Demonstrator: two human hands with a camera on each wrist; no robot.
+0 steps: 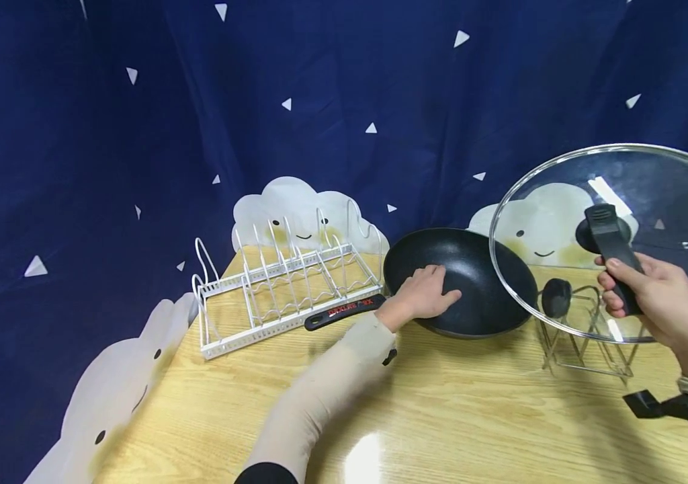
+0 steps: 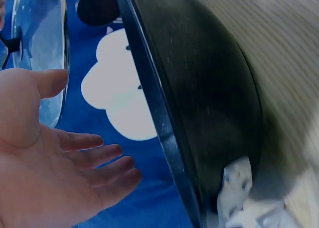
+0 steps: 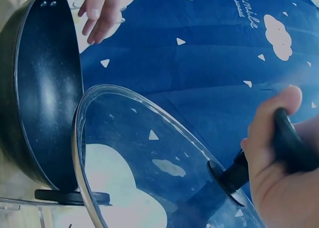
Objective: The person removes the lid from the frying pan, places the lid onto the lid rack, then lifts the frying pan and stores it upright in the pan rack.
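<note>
My right hand (image 1: 661, 302) grips the black handle of a large clear glass lid (image 1: 682, 168), which is held tilted up at the right. A black wok (image 1: 477, 289) sits on the table, its long handle (image 1: 344, 311) pointing left. Over the wok is my left hand (image 1: 421, 294), its fingers and thumb extended. In the left wrist view that hand (image 2: 55, 163) stays apart from the wok's rim, holding nothing. The right wrist view shows the lid's metal rim (image 3: 77, 138) close to the wok (image 3: 50, 88); whether they touch I cannot tell.
A white wire rack (image 1: 283, 296) with upright dividers stands left of the wok, under its handle. Right of the wok is a small metal wire stand (image 1: 592, 366), near a black rounded piece (image 1: 557, 298). A dark blue curtain (image 1: 320, 81) hangs behind the wooden table (image 1: 471, 417).
</note>
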